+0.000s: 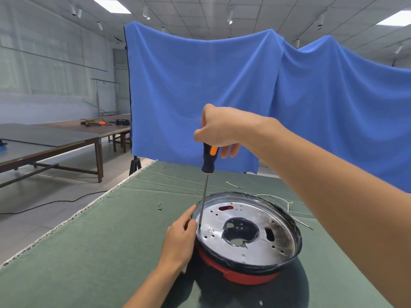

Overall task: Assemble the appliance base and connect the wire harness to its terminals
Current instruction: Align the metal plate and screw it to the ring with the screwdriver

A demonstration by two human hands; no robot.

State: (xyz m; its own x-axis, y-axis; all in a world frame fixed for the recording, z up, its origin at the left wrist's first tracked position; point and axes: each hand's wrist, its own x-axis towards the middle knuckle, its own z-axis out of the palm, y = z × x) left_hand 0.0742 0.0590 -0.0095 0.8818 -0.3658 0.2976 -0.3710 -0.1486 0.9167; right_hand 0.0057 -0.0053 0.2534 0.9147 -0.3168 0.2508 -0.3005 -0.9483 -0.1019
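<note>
The appliance base [287,221] is a round black bowl on a red foot, with a silver perforated plate [249,247] inside that has a large middle hole. My right hand [219,127] grips the black and orange handle of a screwdriver [208,162] from above. Its long shaft stands nearly upright, with the tip down on the plate's left edge next to a screw [210,230]. My left hand [181,235] holds the bowl's left rim, with the thumb at the shaft's lower end. Thin white wires [282,200] lie on the cloth behind the bowl.
A green cloth [111,245] covers the table, whose left edge runs diagonally. A few loose screws [159,206] lie left of the bowl, and a short wire piece [233,185] lies farther back. A blue curtain [222,96] hangs behind. Other tables [44,141] stand at left.
</note>
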